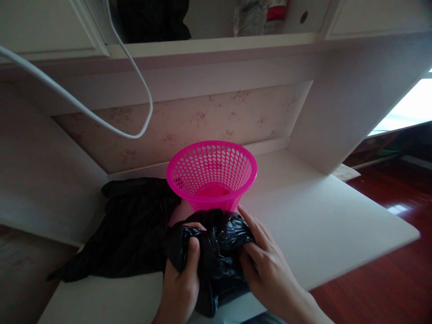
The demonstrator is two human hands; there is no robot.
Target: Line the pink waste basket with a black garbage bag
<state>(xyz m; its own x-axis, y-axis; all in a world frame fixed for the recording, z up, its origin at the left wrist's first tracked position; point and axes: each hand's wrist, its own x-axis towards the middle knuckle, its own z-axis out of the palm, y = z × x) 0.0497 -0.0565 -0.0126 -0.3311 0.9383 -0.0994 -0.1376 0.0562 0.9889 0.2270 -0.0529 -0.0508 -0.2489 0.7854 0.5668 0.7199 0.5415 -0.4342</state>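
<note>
A bright pink perforated plastic basket stands upright on the white desk, and nothing shows inside it. Just in front of it both my hands hold a crumpled black plastic bag. My left hand grips the bag's left side with the thumb on top. My right hand pinches its right edge, fingertips close to the basket's base. The bag hides part of both palms.
More black plastic or cloth lies spread on the desk to the left of the basket. A white cable loops down from above. A shelf overhangs the desk. Red wooden floor lies at the right.
</note>
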